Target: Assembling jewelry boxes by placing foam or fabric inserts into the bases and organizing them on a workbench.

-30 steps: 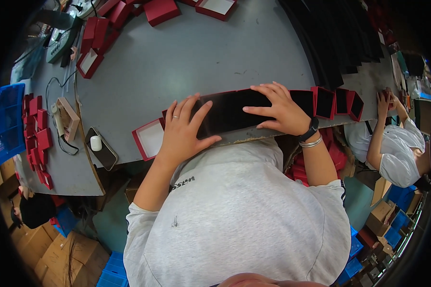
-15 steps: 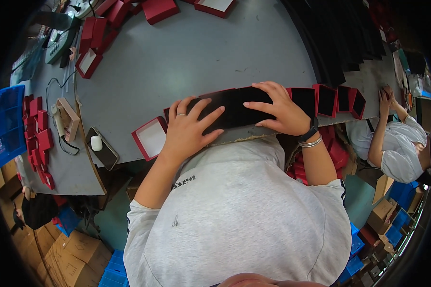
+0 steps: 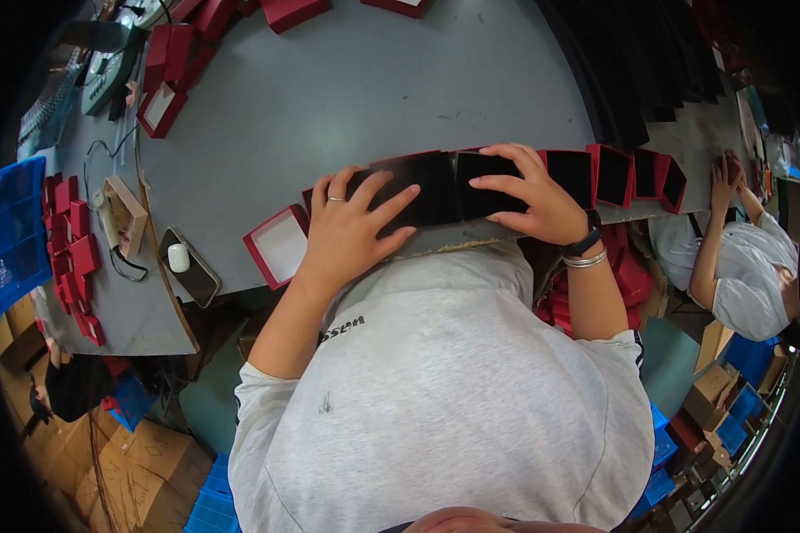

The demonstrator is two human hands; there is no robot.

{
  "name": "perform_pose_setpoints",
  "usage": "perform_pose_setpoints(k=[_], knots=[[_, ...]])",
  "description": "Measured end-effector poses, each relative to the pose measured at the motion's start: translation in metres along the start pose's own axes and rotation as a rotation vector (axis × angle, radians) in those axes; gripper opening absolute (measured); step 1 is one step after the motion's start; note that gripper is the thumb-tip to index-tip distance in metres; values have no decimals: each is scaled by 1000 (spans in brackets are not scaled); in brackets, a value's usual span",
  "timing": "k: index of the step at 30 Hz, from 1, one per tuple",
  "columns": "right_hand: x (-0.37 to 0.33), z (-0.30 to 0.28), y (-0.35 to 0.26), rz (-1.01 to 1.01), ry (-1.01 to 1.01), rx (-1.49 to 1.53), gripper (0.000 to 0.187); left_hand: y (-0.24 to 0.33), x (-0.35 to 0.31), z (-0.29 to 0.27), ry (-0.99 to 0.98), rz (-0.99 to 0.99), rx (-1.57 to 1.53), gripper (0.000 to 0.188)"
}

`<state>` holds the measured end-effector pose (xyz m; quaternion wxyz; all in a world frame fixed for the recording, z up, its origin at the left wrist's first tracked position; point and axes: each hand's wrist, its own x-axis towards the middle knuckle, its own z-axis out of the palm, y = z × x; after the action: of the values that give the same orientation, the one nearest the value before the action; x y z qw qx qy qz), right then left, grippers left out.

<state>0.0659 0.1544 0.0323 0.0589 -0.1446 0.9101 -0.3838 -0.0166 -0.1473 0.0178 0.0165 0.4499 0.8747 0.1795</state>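
While the left hand (image 3: pixel 351 233) now lies flat nearer the open red square box (image 3: pixel 278 246), the right hand (image 3: pixel 532 197) presses spread on the row of black-lined red boxes (image 3: pixel 507 178).

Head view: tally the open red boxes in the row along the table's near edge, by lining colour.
Black-lined boxes: 6, two of them partly under the hands
White-lined box: 1
Total: 7
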Motion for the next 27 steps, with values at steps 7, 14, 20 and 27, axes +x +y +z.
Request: perform_pose_setpoints(k=[7,14,20,27], knots=[[0,-5,-13,-42,-13,-243,55,0,0,1,-7,-7,8,51],[-8,-26,-17,-17,40,-212,55,0,0,0,-19,-6,14,49],[-6,-15,-9,-62,117,-303,77,0,-1,0,-16,2,14,50],[-3,-3,-7,73,-115,-278,67,-6,-7,4,49,5,-92,89]])
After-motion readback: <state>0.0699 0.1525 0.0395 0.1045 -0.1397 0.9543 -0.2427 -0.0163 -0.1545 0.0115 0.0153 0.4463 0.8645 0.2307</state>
